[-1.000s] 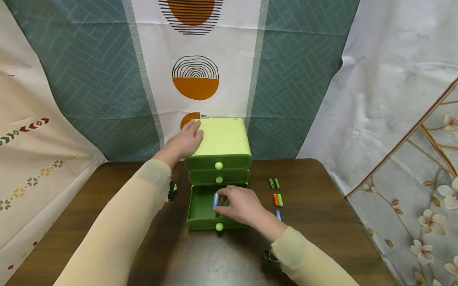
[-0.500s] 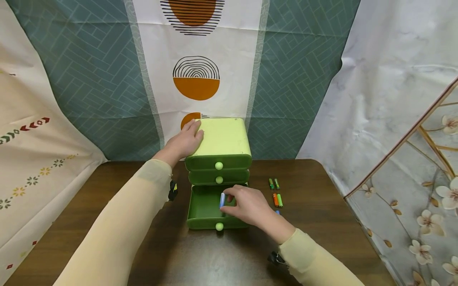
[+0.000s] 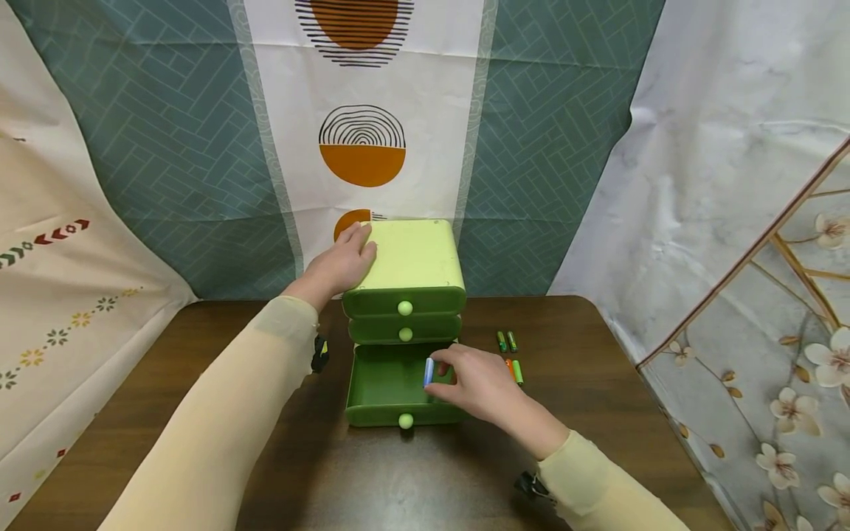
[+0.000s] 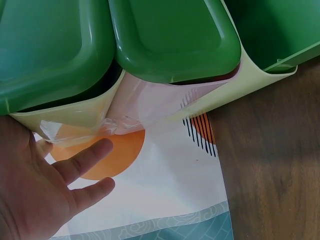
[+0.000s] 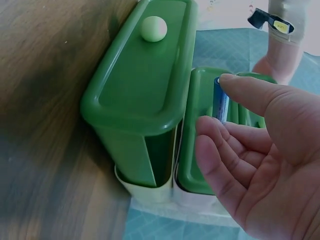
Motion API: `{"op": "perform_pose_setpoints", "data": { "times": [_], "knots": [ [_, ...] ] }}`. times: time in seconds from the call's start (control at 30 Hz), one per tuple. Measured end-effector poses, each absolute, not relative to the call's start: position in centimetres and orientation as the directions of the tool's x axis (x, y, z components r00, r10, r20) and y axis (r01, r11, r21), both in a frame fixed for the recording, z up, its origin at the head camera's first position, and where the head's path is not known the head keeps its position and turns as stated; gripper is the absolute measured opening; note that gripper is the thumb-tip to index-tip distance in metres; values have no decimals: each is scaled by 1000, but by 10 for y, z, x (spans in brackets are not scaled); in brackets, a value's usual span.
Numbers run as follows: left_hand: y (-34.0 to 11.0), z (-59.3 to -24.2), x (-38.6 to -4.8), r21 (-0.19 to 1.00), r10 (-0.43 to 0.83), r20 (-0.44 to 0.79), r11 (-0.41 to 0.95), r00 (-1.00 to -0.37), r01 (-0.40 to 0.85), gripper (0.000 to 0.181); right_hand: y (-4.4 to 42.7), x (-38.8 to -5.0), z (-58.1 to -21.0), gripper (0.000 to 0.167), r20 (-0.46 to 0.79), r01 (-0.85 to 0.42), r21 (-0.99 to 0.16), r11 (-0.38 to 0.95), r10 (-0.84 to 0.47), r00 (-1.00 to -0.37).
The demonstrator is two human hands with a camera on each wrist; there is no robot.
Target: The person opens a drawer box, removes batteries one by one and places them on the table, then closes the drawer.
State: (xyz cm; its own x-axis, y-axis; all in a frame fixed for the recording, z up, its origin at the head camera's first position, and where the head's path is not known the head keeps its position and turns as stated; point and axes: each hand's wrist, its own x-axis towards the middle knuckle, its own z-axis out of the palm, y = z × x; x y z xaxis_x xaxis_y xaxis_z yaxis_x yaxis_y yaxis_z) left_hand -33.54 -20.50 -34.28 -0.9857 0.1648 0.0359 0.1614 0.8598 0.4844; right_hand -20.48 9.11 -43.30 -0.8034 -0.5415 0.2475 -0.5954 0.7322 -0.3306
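Note:
My right hand (image 3: 481, 383) pinches a blue battery (image 3: 428, 372) between thumb and fingertips, above the right side of the pulled-out bottom drawer (image 3: 378, 380). In the right wrist view the battery (image 5: 220, 102) stands roughly lengthwise between the thumb and the fingers. My left hand (image 3: 339, 264) rests on the left top edge of the light green drawer cabinet (image 3: 415, 254), its fingers extended. The left wrist view shows this hand (image 4: 45, 185) beside the cabinet's side, with the fingers spread. The upper two drawers (image 3: 372, 301) are closed.
To the right of the cabinet, two small green batteries (image 3: 507, 341) lie on the brown table (image 3: 584, 413). Nearer lie an orange battery (image 3: 509, 366), partly covered by my right hand, and a light green battery (image 3: 518, 372). A patterned cloth (image 3: 551, 147) hangs behind the table.
My right hand has moved rightward with the blue battery, from the drawer's middle toward its right side. A blue battery on the table is now hidden by that arm. My left hand stays put.

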Motion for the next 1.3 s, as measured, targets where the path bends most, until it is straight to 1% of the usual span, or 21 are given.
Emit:
{"op": "perform_pose_setpoints", "data": {
  "times": [0.27, 0.47, 0.7, 1.13, 1.3],
  "knots": [
    [-206, -342, -333, 488, 163, 36, 858, -986, 160, 69, 106, -201, -434, 39, 249, -575, -313, 755, -519, -818],
    [-206, -343, -335, 485, 160, 36, 860, -986, 157, 69, 116, -200, -438, 41, 259, -580, -309, 754, -520, -814],
    [-207, -343, -336, 483, 163, 37, 861, -986, 161, 69, 125, -197, -444, 41, 234, -561, -300, 772, -511, -827],
    [-205, -342, -336, 480, 162, 36, 863, -986, 159, 69, 149, -195, -449, 42, 273, -549, -275, 789, -484, -832],
    [-205, -342, -336, 482, 162, 34, 862, -986, 158, 69, 161, -195, -449, 41, 272, -531, -279, 800, -465, -843]
  ]
}}
